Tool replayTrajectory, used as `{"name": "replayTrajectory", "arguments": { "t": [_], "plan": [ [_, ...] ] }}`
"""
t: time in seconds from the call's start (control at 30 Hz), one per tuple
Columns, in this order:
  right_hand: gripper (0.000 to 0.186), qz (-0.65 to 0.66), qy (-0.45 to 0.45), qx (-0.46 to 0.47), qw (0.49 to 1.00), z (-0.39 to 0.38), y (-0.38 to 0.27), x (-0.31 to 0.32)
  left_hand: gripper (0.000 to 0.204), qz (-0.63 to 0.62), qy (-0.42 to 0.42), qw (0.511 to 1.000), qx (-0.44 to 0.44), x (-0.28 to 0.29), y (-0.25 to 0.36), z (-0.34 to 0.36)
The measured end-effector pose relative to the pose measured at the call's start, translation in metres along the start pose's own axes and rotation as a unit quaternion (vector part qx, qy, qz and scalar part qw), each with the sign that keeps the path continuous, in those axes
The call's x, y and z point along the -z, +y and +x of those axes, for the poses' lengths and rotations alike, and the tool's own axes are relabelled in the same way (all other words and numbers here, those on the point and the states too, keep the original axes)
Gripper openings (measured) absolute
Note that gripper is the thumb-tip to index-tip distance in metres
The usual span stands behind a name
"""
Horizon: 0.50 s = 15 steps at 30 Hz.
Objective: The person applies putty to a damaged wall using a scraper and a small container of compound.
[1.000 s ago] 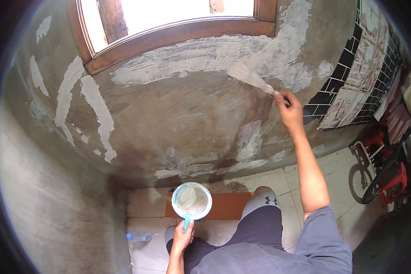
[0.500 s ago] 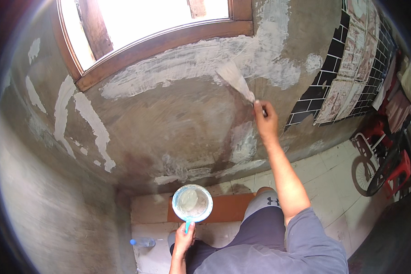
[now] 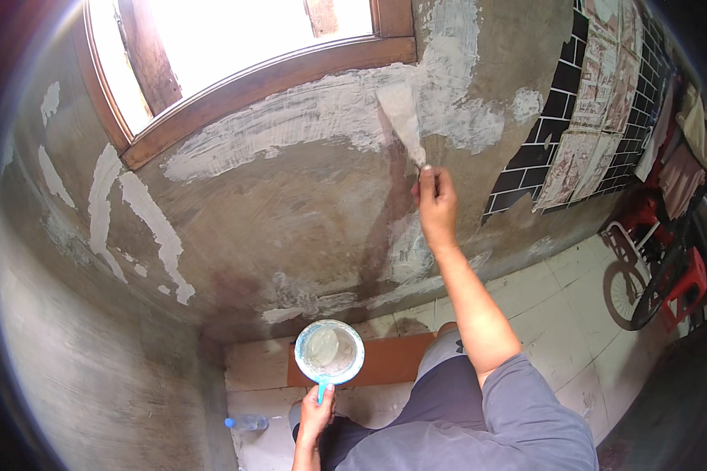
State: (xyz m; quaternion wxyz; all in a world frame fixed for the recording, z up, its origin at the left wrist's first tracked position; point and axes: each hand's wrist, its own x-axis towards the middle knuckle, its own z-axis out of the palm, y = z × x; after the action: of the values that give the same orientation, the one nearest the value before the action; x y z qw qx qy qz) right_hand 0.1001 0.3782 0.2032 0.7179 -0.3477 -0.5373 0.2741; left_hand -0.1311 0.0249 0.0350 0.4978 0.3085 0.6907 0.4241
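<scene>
My right hand [image 3: 437, 206] is closed on the handle of a putty knife [image 3: 401, 115], raised in front of the wall. Its broad, whitish blade lies over the band of white filler [image 3: 291, 111] below the window; whether it touches the wall I cannot tell. Low down, my left hand [image 3: 316, 410] grips the blue handle of a round dipper [image 3: 357, 372]. Inside the dipper sits a lump of pale putty [image 3: 323, 345]. Bare grey-brown plaster [image 3: 275, 212] spreads below the white band.
A wooden window frame [image 3: 279, 82] is set above. Black tiles [image 3: 526, 157] cover the wall's right part. A plastic bottle [image 3: 250, 423] lies on the tiled floor at lower left. An orange-brown board [image 3: 385, 355] lies by the wall. At right stand a bicycle wheel [image 3: 625, 295] and a red plastic stool [image 3: 685, 289].
My right hand and the putty knife have moved slightly left, and the blade has turned more upright. The view has shifted a little. My left hand still holds the dipper in about the same place.
</scene>
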Motion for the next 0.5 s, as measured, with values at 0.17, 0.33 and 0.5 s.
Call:
{"name": "replayTrajectory", "arguments": {
  "t": [0.17, 0.33, 0.5],
  "plan": [
    [0.029, -0.057, 0.007, -0.029, 0.998, -0.055, 0.041, 0.018, 0.036, -0.013, -0.016, 1.000, -0.015, -0.003, -0.001, -0.003],
    [0.032, 0.023, 0.027, 0.000, 0.999, -0.035, 0.001, 0.000, 0.036, 0.021, 0.000, 1.000, -0.009, 0.003, -0.006, -0.002],
    [0.031, -0.008, 0.022, 0.026, 0.999, 0.002, -0.012, -0.009, 0.035, 0.000, -0.004, 1.000, -0.003, 0.003, -0.008, -0.002]
  ]
}}
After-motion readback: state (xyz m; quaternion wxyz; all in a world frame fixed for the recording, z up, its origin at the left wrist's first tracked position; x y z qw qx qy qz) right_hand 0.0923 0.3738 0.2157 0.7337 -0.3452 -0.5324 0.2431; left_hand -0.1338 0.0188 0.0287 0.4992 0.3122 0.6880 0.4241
